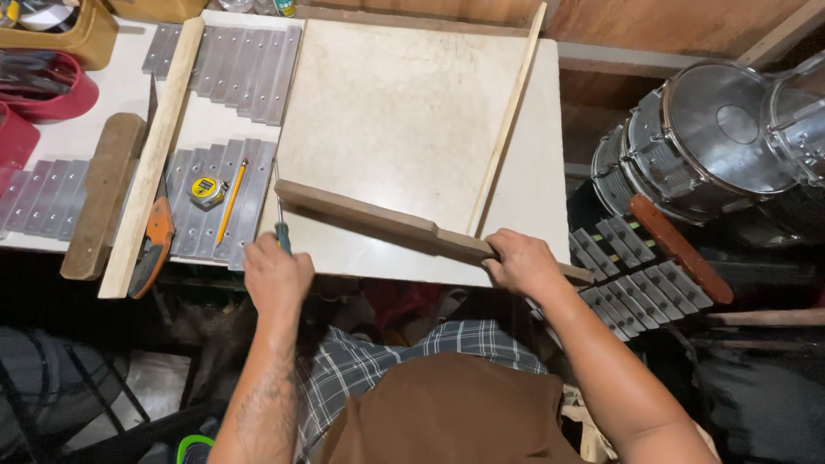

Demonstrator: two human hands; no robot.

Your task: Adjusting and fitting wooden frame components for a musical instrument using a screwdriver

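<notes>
My left hand (pixel 277 277) is closed around a green-handled screwdriver (pixel 281 232), its shaft pointing at the left end of a dark wooden bar (pixel 378 223). The bar lies slanted across the pale square board (pixel 404 112). At the bar's right end, my right hand (pixel 522 262) grips it at the table's near edge. A thin light wooden strip (pixel 507 120) runs from the bar up to the far right corner of the board.
Several silver metal bars (pixel 232 60) lie in rows at the left, with a yellow tape measure (pixel 207 190), a pencil (pixel 232 199), an orange-handled saw (pixel 155 232), a pale wood plank (pixel 150 163) and a dark wood piece (pixel 103 193). Silver drums (pixel 713 137) and a metal-bar instrument (pixel 644 266) sit at the right.
</notes>
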